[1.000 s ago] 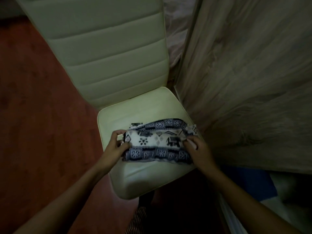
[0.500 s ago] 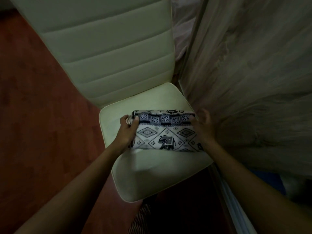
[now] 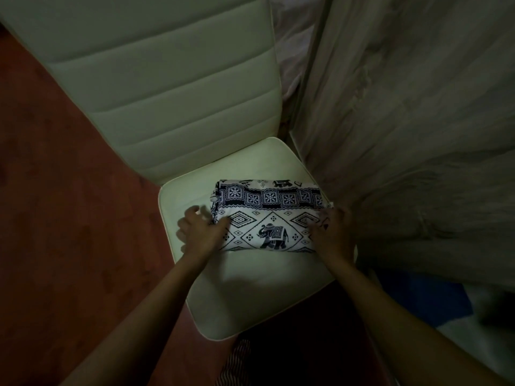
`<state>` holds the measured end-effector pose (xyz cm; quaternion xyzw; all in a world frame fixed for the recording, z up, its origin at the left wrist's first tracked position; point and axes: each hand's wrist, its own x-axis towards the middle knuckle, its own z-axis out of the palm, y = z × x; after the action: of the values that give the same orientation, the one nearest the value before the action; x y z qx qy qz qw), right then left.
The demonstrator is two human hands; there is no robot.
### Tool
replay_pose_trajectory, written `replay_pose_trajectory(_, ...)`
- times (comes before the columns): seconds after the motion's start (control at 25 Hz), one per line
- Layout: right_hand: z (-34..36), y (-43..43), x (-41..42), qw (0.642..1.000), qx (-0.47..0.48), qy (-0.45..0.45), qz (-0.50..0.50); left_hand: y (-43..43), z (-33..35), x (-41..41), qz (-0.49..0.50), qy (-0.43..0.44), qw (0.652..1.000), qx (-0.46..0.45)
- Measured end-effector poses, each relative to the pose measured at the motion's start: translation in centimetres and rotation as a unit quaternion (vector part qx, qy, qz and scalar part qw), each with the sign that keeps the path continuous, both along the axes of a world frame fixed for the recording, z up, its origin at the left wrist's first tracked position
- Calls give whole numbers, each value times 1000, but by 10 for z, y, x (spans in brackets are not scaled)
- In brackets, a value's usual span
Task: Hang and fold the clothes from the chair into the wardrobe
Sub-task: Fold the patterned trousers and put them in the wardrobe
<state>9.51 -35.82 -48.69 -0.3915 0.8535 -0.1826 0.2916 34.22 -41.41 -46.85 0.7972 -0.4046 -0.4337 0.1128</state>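
A folded white garment with a dark blue elephant and diamond print (image 3: pixel 267 215) lies flat on the cream chair seat (image 3: pixel 250 288). My left hand (image 3: pixel 202 232) is at its left end, thumb on the cloth and fingers spread over the seat beside it. My right hand (image 3: pixel 333 232) rests on the garment's right end with its fingers bent down onto the fabric. Neither hand lifts the garment. The wood-grain wardrobe panel (image 3: pixel 418 121) stands directly right of the chair.
The padded chair back (image 3: pixel 167 87) rises behind the seat. Reddish-brown floor (image 3: pixel 55 218) spreads to the left. Blue and white fabric (image 3: pixel 434 302) lies low on the right, and striped cloth (image 3: pixel 237 363) shows at the bottom edge. The room is dim.
The garment was turned over and laid flat farther back on the seat. Both hands went from gripping its ends to resting at them, and the left fingers spread open.
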Motion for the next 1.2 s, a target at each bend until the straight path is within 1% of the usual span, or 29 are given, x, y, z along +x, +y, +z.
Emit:
replay_pose_trajectory(0.04, 0, -1, -1, 998, 7, -23, -50, -4, 3, -2, 45, 34, 997, 49)
replay_pose_trajectory(0.08, -2, -2, -3, 993, 26, -65, -95, -9, 8, -5, 97, 97, 985, 102)
replay_pose_trajectory(0.12, -3, -4, -4, 984, 48, -113, -128, -15, 11, -7, 151, 165, 962, 154)
replay_pose_trajectory(0.16, -7, -6, -5, 976, 59, -152, -145, -23, 12, -8, 173, 210, 945, 179)
replay_pose_trajectory(0.24, -17, -11, -8, 970, 65, -184, -144, -40, 7, -8, 169, 222, 941, 190)
replay_pose_trajectory(0.32, -24, -21, -11, 968, 65, -199, -139, -53, -10, -8, 158, 212, 943, 203)
replay_pose_trajectory(0.4, -23, -30, -9, 963, 64, -216, -146, -58, -22, -13, 139, 218, 948, 183)
replay_pose_trajectory(0.52, -23, -34, -3, 960, 79, -221, -153, -53, -26, -23, 134, 244, 955, 103)
replay_pose_trajectory(0.64, -25, -28, 2, 944, 70, -287, -150, -38, -30, -22, 104, 276, 955, 33)
replay_pose_trajectory(0.76, -7, -9, 4, 923, 48, -350, -152, -19, -16, -16, 59, 321, 945, 0)
replay_pose_trajectory(0.84, 1, 20, -1, 904, 18, -394, -162, -1, -4, -20, 27, 348, 937, -18)
replay_pose_trajectory(0.92, 10, 56, -7, 876, -21, -449, -174, 19, 3, -28, -8, 358, 933, -27)
replay_pose_trajectory(1.04, 14, 119, -27, 865, -63, -454, -203, 60, 11, -52, -60, 366, 928, -19)
replay_pose_trajectory(1.2, 16, 224, -76, 848, -79, -467, -240, 133, 13, -109, -132, 369, 920, 0)
